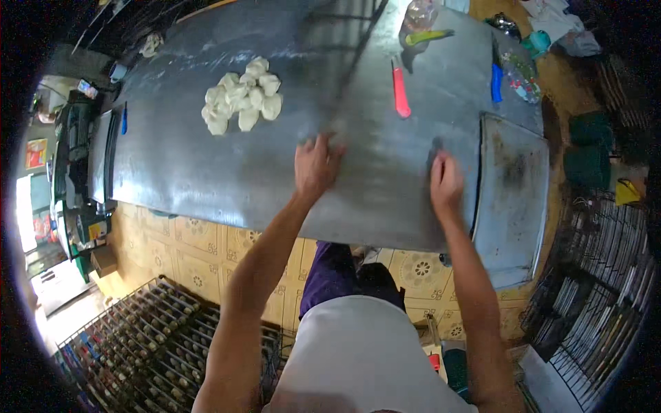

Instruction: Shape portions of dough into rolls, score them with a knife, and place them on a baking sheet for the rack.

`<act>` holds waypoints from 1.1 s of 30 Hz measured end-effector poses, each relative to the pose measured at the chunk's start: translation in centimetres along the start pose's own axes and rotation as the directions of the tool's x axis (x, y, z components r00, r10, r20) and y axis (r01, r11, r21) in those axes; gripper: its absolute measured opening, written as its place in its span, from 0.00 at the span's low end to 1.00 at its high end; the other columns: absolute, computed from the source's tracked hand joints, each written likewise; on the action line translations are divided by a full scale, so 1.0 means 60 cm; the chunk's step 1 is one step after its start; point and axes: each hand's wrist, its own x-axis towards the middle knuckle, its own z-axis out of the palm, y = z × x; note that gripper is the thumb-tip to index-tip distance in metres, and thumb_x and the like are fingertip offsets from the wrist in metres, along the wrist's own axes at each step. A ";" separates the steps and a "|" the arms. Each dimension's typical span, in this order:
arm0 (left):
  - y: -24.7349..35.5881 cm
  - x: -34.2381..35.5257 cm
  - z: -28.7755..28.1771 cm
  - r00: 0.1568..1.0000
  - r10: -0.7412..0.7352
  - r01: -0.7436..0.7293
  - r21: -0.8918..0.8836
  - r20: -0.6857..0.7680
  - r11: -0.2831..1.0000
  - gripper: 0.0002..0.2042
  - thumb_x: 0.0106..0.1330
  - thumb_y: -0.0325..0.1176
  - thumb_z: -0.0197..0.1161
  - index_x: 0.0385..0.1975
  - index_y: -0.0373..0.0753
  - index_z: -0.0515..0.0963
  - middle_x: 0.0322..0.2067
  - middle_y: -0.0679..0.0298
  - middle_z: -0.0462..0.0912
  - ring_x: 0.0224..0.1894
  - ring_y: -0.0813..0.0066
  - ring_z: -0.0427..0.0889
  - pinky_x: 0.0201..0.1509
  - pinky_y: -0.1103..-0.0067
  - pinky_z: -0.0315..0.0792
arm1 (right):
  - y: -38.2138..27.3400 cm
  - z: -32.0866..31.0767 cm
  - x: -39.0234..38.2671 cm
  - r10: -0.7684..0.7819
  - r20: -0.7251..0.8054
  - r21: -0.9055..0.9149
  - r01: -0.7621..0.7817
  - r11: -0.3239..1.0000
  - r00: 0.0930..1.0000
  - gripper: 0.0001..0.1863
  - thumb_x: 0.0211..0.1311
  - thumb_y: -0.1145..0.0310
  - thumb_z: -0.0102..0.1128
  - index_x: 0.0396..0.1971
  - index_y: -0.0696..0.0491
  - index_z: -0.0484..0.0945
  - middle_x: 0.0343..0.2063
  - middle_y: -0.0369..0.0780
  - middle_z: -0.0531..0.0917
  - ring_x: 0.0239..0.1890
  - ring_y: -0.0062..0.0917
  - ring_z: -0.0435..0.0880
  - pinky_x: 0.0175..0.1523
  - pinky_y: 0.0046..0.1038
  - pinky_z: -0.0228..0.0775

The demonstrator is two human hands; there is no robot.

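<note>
At the far left, beyond the table's left end, a dark cluttered counter (76, 148) runs along the wall, and nearer to me on the left a wire rack (148, 337) sits on the patterned tile floor (200, 258). The wide grey metal worktable (206, 165) fills the middle of my view. On its left half, toward the far side, lies a heap of pale white dough lumps (241, 103), bunched together and touching one another, well apart from both my hands.

My left hand (315, 165) rests palm down on the bare metal near the table's middle, fingers spread wide and flat, holding nothing. To its right and farther away lies a red-handled knife (401, 93), alone on the metal. Beyond it, at the far edge, a clear plastic bottle (420, 15) stands beside a yellow-green tool (428, 36).

My right hand (446, 180) is also down on the tabletop, fingers loosely together and slightly curled; I cannot see anything in it. Just right of it a flat, stained metal baking tray (513, 193) hangs over the table's near right corner. Farther off on the right lies a blue-handled tool (496, 82) beside a crumpled clear plastic bag (522, 74). Dark wire racks (599, 275) stand at the far right.
</note>
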 end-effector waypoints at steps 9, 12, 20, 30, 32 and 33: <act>0.049 0.129 -0.001 0.950 0.190 -0.166 0.115 -0.247 0.979 0.15 0.73 0.46 0.64 0.46 0.41 0.80 0.38 0.57 0.87 0.46 0.50 0.82 0.50 0.54 0.69 | 0.001 0.021 0.138 -0.122 -0.083 -0.176 0.106 0.979 0.989 0.08 0.70 0.68 0.63 0.44 0.52 0.83 0.37 0.45 0.86 0.41 0.45 0.83 0.46 0.46 0.73; 0.029 0.069 0.014 0.984 0.063 -0.080 -0.098 -0.169 0.992 0.12 0.70 0.43 0.66 0.48 0.46 0.81 0.29 0.64 0.85 0.40 0.56 0.81 0.49 0.57 0.68 | 0.016 0.027 0.053 -0.046 -0.042 -0.095 0.042 0.995 0.998 0.08 0.71 0.66 0.63 0.45 0.51 0.84 0.38 0.44 0.87 0.40 0.44 0.84 0.45 0.46 0.74; 0.065 0.135 -0.009 0.963 0.170 -0.163 0.054 -0.211 0.985 0.15 0.73 0.45 0.65 0.52 0.45 0.81 0.36 0.59 0.87 0.42 0.56 0.83 0.52 0.58 0.69 | -0.001 0.026 0.148 -0.197 -0.076 -0.314 0.164 0.935 0.977 0.09 0.72 0.66 0.63 0.47 0.52 0.83 0.39 0.45 0.87 0.39 0.43 0.85 0.44 0.47 0.74; 0.024 0.086 0.012 0.991 0.131 -0.133 0.079 0.022 0.988 0.15 0.72 0.46 0.66 0.51 0.47 0.84 0.33 0.65 0.86 0.44 0.60 0.81 0.52 0.60 0.66 | -0.008 0.031 0.112 -0.107 -0.002 -0.237 0.103 0.966 0.994 0.09 0.71 0.66 0.63 0.47 0.51 0.84 0.38 0.43 0.86 0.41 0.41 0.85 0.48 0.45 0.73; 0.076 0.170 0.006 0.990 0.099 -0.090 0.092 -0.099 0.992 0.15 0.72 0.45 0.66 0.52 0.46 0.84 0.32 0.65 0.86 0.44 0.60 0.81 0.53 0.60 0.67 | -0.002 0.041 0.176 -0.153 -0.099 -0.278 0.120 0.953 0.983 0.09 0.71 0.67 0.63 0.46 0.51 0.84 0.38 0.43 0.86 0.41 0.41 0.85 0.47 0.45 0.74; 0.077 0.178 0.010 0.990 0.106 -0.098 0.089 -0.095 0.991 0.15 0.72 0.45 0.66 0.52 0.46 0.84 0.32 0.65 0.86 0.44 0.60 0.81 0.53 0.60 0.67 | 0.003 0.052 0.202 -0.141 -0.112 -0.294 0.103 0.950 0.984 0.09 0.70 0.67 0.64 0.46 0.51 0.84 0.38 0.43 0.86 0.42 0.41 0.85 0.47 0.45 0.75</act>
